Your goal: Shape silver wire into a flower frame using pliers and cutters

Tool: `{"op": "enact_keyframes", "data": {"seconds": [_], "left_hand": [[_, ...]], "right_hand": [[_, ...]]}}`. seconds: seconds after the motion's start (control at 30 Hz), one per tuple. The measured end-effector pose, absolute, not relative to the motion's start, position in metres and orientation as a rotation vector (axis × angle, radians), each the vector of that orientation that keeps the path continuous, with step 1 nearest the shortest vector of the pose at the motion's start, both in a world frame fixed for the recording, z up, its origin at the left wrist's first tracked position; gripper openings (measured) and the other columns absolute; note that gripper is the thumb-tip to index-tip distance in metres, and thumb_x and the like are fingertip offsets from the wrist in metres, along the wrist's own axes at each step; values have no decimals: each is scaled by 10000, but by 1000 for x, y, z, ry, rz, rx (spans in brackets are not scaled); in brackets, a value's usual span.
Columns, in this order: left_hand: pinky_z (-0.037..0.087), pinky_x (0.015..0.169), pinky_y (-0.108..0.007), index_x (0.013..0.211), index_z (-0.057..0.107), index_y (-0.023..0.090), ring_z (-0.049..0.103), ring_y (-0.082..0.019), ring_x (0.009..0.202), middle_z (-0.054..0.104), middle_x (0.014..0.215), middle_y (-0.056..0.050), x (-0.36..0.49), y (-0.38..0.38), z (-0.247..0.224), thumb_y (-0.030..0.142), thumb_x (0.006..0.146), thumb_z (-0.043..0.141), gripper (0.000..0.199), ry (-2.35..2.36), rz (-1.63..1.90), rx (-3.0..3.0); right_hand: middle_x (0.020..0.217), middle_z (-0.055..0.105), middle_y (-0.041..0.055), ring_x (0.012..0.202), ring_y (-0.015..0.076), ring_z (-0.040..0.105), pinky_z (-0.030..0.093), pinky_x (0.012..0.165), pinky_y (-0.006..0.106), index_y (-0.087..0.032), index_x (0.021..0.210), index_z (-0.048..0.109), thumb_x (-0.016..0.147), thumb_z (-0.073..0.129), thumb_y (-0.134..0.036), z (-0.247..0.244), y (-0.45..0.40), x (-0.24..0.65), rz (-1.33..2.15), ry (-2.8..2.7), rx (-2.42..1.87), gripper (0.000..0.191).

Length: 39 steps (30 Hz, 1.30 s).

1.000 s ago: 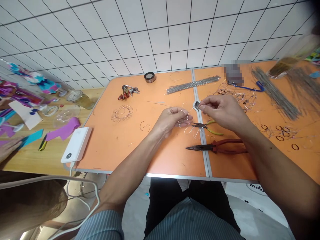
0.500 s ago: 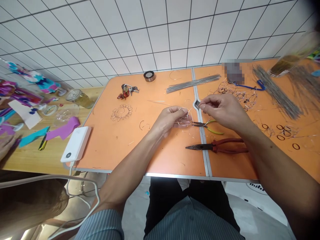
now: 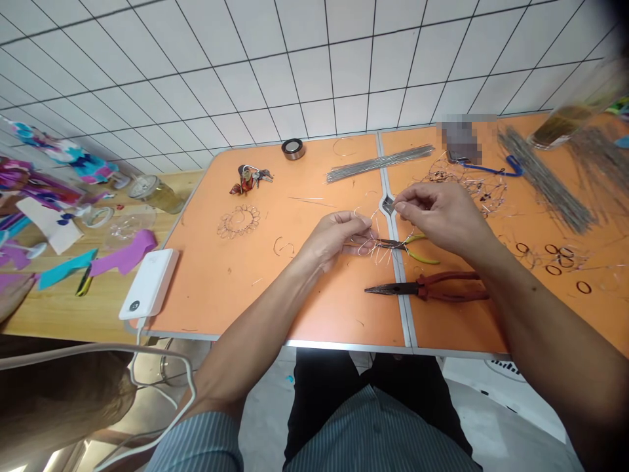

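Note:
My left hand is closed in a pinch on a thin bent wire piece with several looped and loose ends. To its right, my right hand is closed too, thumb against fingertips, at the far end of a thin curved wire from the same piece; the tip is hard to make out. Below the hands lie small yellow-handled pliers, partly behind the wire. Nearer me are red-handled long-nose pliers, their handle ends hidden under my right forearm. A flower-like wire ring lies on the left.
On the orange folding table lie a bundle of straight wires, a tape roll, keys, tangled wire and grey wire bundles. A white power bank sits at the left edge. Another person's hand is far left.
The wire piece in my left hand has turned a little, and its loose ends now point down and right. My right hand has shifted only slightly.

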<state>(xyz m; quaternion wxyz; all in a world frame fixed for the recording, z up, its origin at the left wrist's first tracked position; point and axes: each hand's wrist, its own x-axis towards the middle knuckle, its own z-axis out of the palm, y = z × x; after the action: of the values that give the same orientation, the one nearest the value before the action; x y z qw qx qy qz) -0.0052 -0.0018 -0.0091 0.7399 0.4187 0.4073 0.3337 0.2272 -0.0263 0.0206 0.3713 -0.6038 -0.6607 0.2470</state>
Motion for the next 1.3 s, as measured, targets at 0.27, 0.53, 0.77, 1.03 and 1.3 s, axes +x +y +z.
{"op": "enact_keyframes", "data": {"seconds": [0.27,0.53,0.77,1.03,1.3], "left_hand": [[608,677,-276,799,773,160,715,-137,670,839,859,-89,-4,-1,-10,302,845,907,200,950,796,987],[572,626,-258,785,754,163,696,-130,642,808,831,-76,-3,-2,-10,342,805,949,265,943,778,985],[577,634,-269,731,733,173,688,-147,649,785,772,-69,-4,-2,-10,397,733,936,302,1043,794,1062],[584,628,-275,813,745,176,680,-142,634,774,779,-43,-5,-1,-8,439,691,1011,393,996,808,1057],[570,572,-266,742,774,154,688,-149,581,773,725,-56,-7,-1,-11,501,642,1088,478,946,829,1058]], "right_hand": [[792,759,20,742,217,643,456,693,372,-253,870,836,918,719,-293,18,-25,227,669,-1757,-1530,132],[720,679,0,700,193,582,428,673,356,-243,851,806,919,731,-291,15,-26,223,655,-1734,-1546,112],[740,676,-6,706,168,574,418,672,333,-207,885,790,926,694,-311,7,-28,220,722,-1680,-1461,148],[758,721,3,692,169,615,424,652,316,-212,886,772,931,706,-305,-3,-27,219,814,-1595,-1405,122],[744,705,-5,659,146,593,429,628,293,-204,900,767,920,727,-284,2,-25,221,869,-1490,-1410,92]]}}
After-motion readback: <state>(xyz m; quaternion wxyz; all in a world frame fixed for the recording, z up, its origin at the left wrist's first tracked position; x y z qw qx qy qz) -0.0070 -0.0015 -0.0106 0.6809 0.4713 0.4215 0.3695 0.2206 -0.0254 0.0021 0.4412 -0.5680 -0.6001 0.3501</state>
